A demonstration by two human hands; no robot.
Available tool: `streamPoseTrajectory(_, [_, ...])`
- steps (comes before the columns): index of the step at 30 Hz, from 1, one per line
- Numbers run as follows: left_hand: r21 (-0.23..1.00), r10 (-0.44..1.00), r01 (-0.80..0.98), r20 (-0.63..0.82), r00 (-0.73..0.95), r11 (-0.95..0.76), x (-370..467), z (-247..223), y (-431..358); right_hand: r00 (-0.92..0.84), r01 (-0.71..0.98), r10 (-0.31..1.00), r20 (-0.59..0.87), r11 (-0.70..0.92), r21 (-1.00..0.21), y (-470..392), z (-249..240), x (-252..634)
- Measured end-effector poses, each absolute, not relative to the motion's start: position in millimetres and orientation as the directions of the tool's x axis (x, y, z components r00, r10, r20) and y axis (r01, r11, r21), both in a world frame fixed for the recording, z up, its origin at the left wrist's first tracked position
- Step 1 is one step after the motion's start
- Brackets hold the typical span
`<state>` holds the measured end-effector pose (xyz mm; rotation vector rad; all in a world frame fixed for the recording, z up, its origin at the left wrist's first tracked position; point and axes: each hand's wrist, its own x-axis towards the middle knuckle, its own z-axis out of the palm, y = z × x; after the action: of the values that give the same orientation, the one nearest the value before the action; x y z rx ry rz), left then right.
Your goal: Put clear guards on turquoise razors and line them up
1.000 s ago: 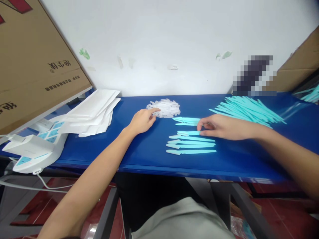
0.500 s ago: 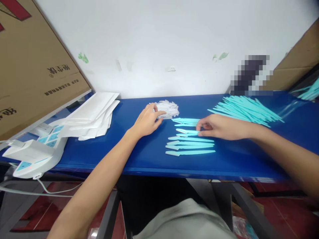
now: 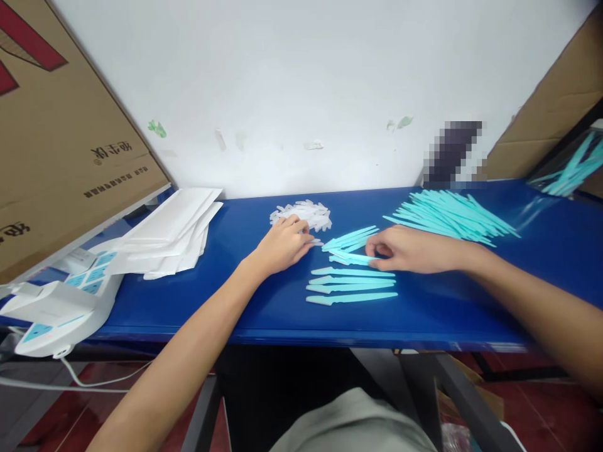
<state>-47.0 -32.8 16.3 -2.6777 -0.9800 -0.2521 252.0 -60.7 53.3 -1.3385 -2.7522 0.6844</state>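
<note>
My left hand (image 3: 285,246) is closed in a pinch, with a small translucent white blade cap (image 3: 317,243) sticking out past its fingertips. Just behind it lies a heap of similar caps (image 3: 306,213). Between thumb and fingers, my right hand (image 3: 400,249) grips the handle end of a turquoise eyebrow razor (image 3: 353,258), whose head points toward the left hand. Several razors (image 3: 348,239) lie bunched at an angle beside those right fingers. Nearer the table edge, a few more razors (image 3: 351,286) rest in a row, heads to the left.
A big pile of turquoise razors (image 3: 452,216) lies at the back right. To the left are stacked white envelopes (image 3: 167,229) and a power strip (image 3: 89,307) with a white plug-in block. Cardboard boxes (image 3: 70,132) flank the blue table (image 3: 198,307), against a white wall.
My left hand has come away from the heap toward the razors with a cap in its fingertips. The upper razors have shifted into an angled bunch. The view has moved slightly.
</note>
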Motion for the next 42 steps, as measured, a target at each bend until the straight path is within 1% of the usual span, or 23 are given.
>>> streamPoseTrajectory(4, [-0.056, 0.594, 0.629, 0.27, 0.757, -0.776, -53.6, 19.6, -47.4, -0.625, 0.755, 0.761, -0.172, 0.534, -0.381, -63.5, 55.8, 249.9])
streamPoseTrajectory(6, [-0.004, 0.603, 0.626, 0.265, 0.753, -0.78, -56.8, 20.4, -49.8, -0.617, 0.757, 0.77, -0.162, 0.525, -0.389, -63.1, 54.3, 247.3])
streamPoseTrajectory(10, [0.011, 0.596, 0.615, 0.259, 0.76, -0.788, -58.7, 18.7, -47.4, -0.603, 0.761, 0.791, -0.103, 0.53, -0.374, -58.8, 46.4, 241.8])
streamPoseTrajectory(13, [-0.043, 0.57, 0.6, 0.265, 0.778, -0.799, -57.0, 16.7, -46.4, -0.581, 0.772, 0.813, -0.036, 0.537, -0.34, -54.4, 37.4, 240.1])
streamPoseTrajectory(18, [-0.248, 0.516, 0.581, 0.281, 0.809, -0.775, -53.3, 16.8, -49.2, -0.582, 0.764, 0.807, 0.104, 0.586, -0.271, -48.9, 23.4, 239.4])
streamPoseTrajectory(20, [-0.31, 0.492, 0.563, 0.282, 0.824, -0.766, -51.9, 16.9, -49.7, -0.585, 0.75, 0.796, 0.156, 0.604, -0.27, -47.3, 20.2, 239.8])
streamPoseTrajectory(22, [-0.336, 0.476, 0.55, 0.28, 0.834, -0.765, -50.4, 16.5, -49.5, -0.577, 0.738, 0.79, 0.207, 0.613, -0.281, -45.5, 18.7, 240.9])
streamPoseTrajectory(24, [-0.326, 0.472, 0.546, 0.281, 0.835, -0.772, -49.0, 16.2, -48.9, -0.553, 0.743, 0.793, 0.255, 0.608, -0.281, -43.6, 18.5, 242.7])
streamPoseTrajectory(27, [-0.24, 0.486, 0.554, 0.289, 0.825, -0.797, -47.8, 16.4, -48.3, -0.486, 0.775, 0.833, 0.265, 0.551, -0.31, -41.4, 20.3, 245.0])
streamPoseTrajectory(30, [-0.062, 0.543, 0.582, 0.289, 0.788, -0.811, -47.8, 17.7, -48.5, -0.4, 0.776, 0.867, 0.299, 0.494, -0.393, -41.6, 23.8, 245.5])
streamPoseTrajectory(32, [0.073, 0.588, 0.593, 0.269, 0.763, -0.802, -47.8, 19.2, -49.3, -0.364, 0.758, 0.867, 0.341, 0.488, -0.433, -43.1, 26.3, 244.9])
streamPoseTrajectory(34, [0.195, 0.608, 0.576, 0.233, 0.759, -0.794, -47.6, 21.5, -51.0, -0.361, 0.73, 0.864, 0.352, 0.496, -0.47, -45.2, 28.4, 244.0])
streamPoseTrajectory(36, [0.289, 0.613, 0.553, 0.193, 0.766, -0.782, -46.9, 24.3, -53.4, -0.37, 0.701, 0.86, 0.351, 0.507, -0.502, -46.7, 29.2, 243.2])
streamPoseTrajectory(39, [0.349, 0.632, 0.561, 0.135, 0.763, -0.751, -46.3, 28.6, -57.0, -0.378, 0.684, 0.851, 0.364, 0.521, -0.511, -46.5, 27.9, 242.9])
streamPoseTrajectory(42, [0.338, 0.638, 0.583, 0.071, 0.767, -0.739, -47.0, 31.6, -59.1, -0.398, 0.712, 0.833, 0.384, 0.544, -0.444, -44.0, 24.9, 243.5])
